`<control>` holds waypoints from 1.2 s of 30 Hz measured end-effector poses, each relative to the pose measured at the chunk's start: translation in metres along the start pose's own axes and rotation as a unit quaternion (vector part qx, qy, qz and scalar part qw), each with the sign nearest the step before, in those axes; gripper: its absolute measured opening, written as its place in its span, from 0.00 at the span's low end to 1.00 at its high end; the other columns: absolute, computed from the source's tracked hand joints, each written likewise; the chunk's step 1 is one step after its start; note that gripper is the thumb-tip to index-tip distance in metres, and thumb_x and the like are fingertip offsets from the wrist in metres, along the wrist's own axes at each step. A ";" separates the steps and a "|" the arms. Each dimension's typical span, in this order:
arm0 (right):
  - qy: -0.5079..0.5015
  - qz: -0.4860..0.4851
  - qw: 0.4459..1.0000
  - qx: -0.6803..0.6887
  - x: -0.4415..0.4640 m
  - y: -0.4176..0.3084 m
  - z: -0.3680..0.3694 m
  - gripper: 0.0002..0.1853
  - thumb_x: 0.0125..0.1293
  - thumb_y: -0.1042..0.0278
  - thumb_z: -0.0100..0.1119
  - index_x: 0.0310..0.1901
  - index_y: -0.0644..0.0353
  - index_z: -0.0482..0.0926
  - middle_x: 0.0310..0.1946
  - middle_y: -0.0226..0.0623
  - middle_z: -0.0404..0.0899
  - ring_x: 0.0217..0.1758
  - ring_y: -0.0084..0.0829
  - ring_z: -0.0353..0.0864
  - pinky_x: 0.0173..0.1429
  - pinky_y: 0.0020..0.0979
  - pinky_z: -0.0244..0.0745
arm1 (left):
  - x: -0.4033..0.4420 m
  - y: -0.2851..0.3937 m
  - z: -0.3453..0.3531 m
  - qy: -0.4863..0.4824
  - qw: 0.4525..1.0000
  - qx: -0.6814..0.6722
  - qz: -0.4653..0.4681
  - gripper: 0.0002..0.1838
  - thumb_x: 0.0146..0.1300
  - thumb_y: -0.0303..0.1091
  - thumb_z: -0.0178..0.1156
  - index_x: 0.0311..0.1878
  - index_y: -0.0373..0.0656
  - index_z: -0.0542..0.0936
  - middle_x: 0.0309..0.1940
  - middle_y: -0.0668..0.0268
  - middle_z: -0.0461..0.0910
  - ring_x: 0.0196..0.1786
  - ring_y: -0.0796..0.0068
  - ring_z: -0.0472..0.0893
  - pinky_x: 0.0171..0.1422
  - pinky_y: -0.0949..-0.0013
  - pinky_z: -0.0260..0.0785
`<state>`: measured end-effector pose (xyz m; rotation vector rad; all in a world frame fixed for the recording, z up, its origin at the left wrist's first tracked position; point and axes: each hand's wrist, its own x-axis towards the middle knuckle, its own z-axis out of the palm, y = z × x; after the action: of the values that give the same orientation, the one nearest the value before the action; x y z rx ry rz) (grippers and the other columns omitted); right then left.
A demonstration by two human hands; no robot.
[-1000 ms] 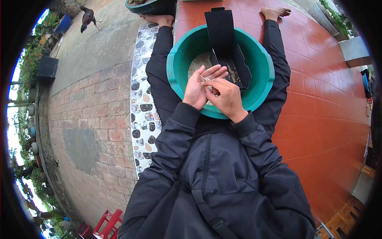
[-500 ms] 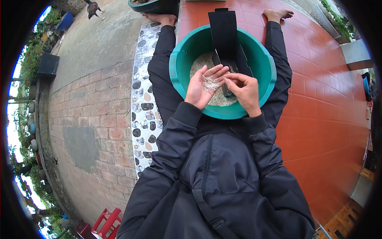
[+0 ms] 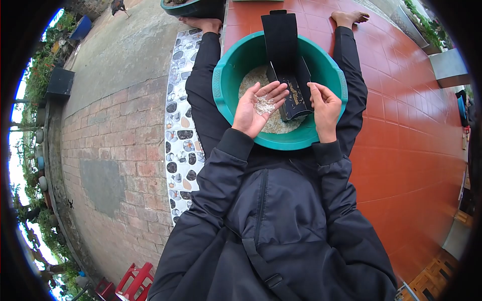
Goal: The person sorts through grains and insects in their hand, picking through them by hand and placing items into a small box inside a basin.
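Note:
My left hand (image 3: 256,108) is palm up over the basin, its fingers stretched out, bearing a small heap of rice grains (image 3: 264,104). To its right, my right hand (image 3: 325,108) is closed in a pinch, thumb against fingertips, by the right edge of a black box (image 3: 287,111). Anything in the pinch is too small to make out. The box lies inside the green basin (image 3: 329,80) with its lid raised, and yellowish-brown bits (image 3: 295,93) are scattered on its bottom. More rice (image 3: 283,126) covers the basin's bottom, partly hidden by the box and my left hand.
My legs stretch out on both sides of the basin. Red tiles (image 3: 396,150) lie to the right, a pebble-patterned tile strip (image 3: 179,150) and brick paving (image 3: 115,135) to the left. A chicken (image 3: 118,7) is at upper left, a red plastic stool (image 3: 135,281) at lower left.
My right hand has moved right, away from my left palm, to the box's right side, uncovering the bits inside. My left hand stays nearly still. The chicken has moved toward the top edge.

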<state>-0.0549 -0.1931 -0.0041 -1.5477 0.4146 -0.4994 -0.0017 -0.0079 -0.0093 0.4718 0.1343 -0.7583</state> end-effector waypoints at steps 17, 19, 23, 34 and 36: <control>-0.188 -0.262 0.907 -0.271 -0.043 -0.009 0.055 0.08 0.55 0.68 0.67 0.37 0.53 0.87 0.28 0.35 0.84 0.28 0.34 0.83 0.34 0.34 0.77 | -0.002 0.000 0.003 0.003 1.000 0.027 0.013 0.33 0.78 0.50 0.35 0.67 0.27 0.67 0.67 0.43 0.69 0.70 0.50 0.69 0.76 0.54 0.60; -0.187 -0.275 0.900 -0.283 -0.042 -0.008 0.059 0.08 0.55 0.67 0.67 0.37 0.53 0.87 0.28 0.35 0.84 0.28 0.34 0.83 0.34 0.34 0.77 | -0.002 0.000 0.003 0.007 0.999 0.042 0.014 0.32 0.78 0.50 0.35 0.65 0.28 0.69 0.64 0.46 0.73 0.68 0.54 0.72 0.73 0.58 0.65; -0.183 -0.299 0.886 -0.304 -0.042 -0.009 0.061 0.08 0.55 0.65 0.67 0.37 0.53 0.87 0.27 0.36 0.84 0.29 0.36 0.83 0.34 0.35 0.77 | -0.002 -0.001 0.003 0.005 0.999 0.042 0.011 0.32 0.77 0.51 0.35 0.65 0.29 0.69 0.64 0.47 0.73 0.68 0.55 0.73 0.73 0.59 0.65; -0.178 -0.307 0.883 -0.309 -0.039 -0.006 0.057 0.07 0.55 0.66 0.67 0.35 0.53 0.86 0.28 0.35 0.84 0.28 0.36 0.83 0.35 0.34 0.77 | -0.001 0.000 0.002 0.001 0.999 0.045 0.010 0.31 0.78 0.48 0.35 0.68 0.27 0.66 0.67 0.44 0.69 0.71 0.51 0.69 0.76 0.55 0.60; -0.178 -0.306 0.884 -0.305 -0.038 -0.006 0.055 0.06 0.54 0.66 0.67 0.35 0.53 0.86 0.28 0.34 0.83 0.28 0.36 0.83 0.34 0.34 0.77 | -0.002 0.000 0.004 0.001 0.999 0.044 0.010 0.31 0.78 0.48 0.35 0.68 0.27 0.66 0.67 0.44 0.69 0.71 0.51 0.69 0.76 0.55 0.60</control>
<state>-0.0561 -0.1260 -0.0013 -2.3513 -0.2554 -0.5757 -0.0035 -0.0083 -0.0053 0.5563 0.0985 -0.7463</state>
